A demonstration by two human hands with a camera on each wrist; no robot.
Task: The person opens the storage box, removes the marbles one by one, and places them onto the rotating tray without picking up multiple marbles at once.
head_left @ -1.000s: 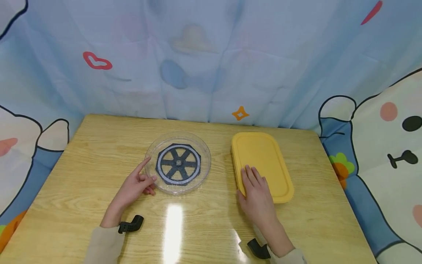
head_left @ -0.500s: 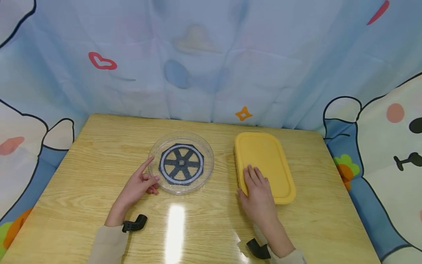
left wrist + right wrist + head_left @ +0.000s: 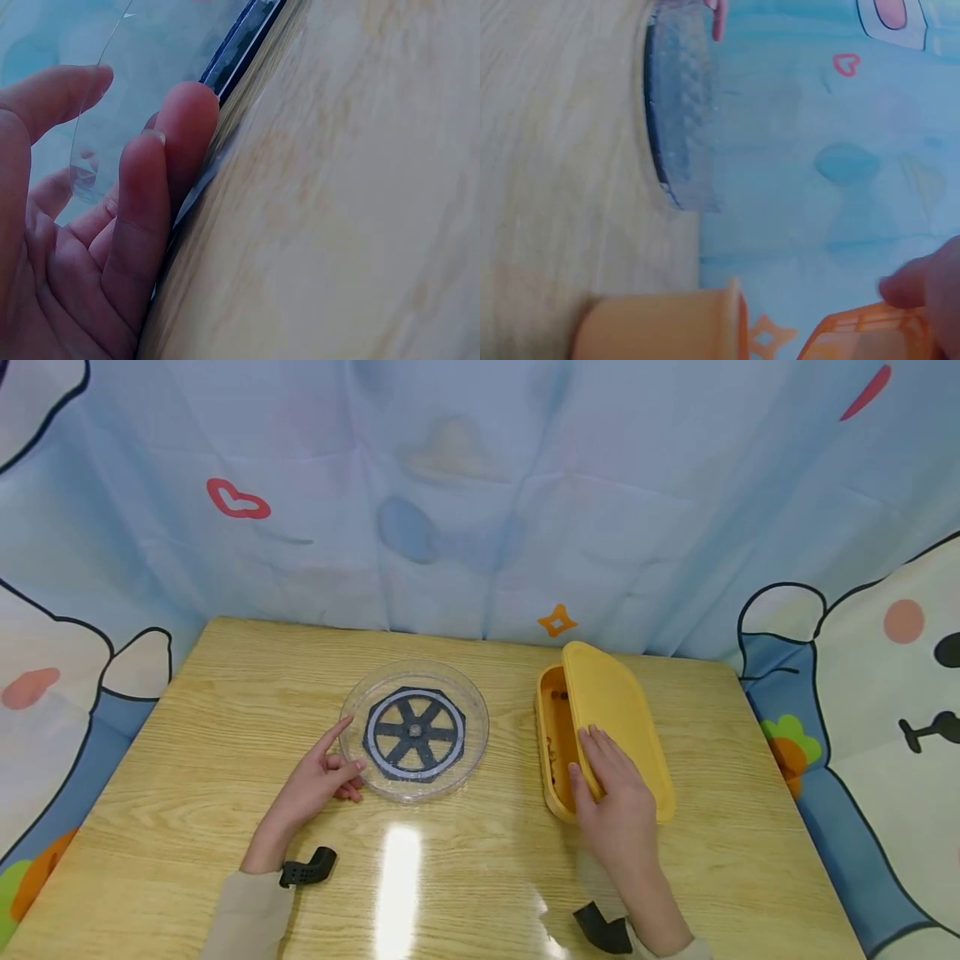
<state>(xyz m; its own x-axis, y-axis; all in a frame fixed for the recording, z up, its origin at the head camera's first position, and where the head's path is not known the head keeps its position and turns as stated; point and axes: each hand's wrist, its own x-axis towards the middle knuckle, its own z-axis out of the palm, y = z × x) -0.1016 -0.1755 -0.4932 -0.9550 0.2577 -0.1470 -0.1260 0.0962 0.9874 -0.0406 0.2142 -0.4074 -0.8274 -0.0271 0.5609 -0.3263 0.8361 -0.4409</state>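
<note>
In the head view a clear round dish [image 3: 457, 693] lies on the wooden table, a dark six-spoked wheel shape [image 3: 415, 730] at its middle. My left hand [image 3: 311, 785] holds the dish at its left rim, index finger and thumb on the edge, the other fingers curled lower down. My right hand [image 3: 618, 797] grips the left edge of a yellow lid [image 3: 618, 710], which tilts up to the right. Below the lid, the yellow box [image 3: 553, 793] shows a strip of its inside with small dark bits. The lid covers the rest.
A wooden table [image 3: 465, 877] carries both things. Behind it hangs a printed blue curtain [image 3: 450, 527] that also runs down both sides. Each wrist wears a black camera mount, one on the left wrist [image 3: 309, 867] and one on the right [image 3: 603, 929].
The right hand has gone from lying on the flat lid to raising its left edge, so the box's inside shows. The left hand stays at the dish; the head view has shifted slightly.
</note>
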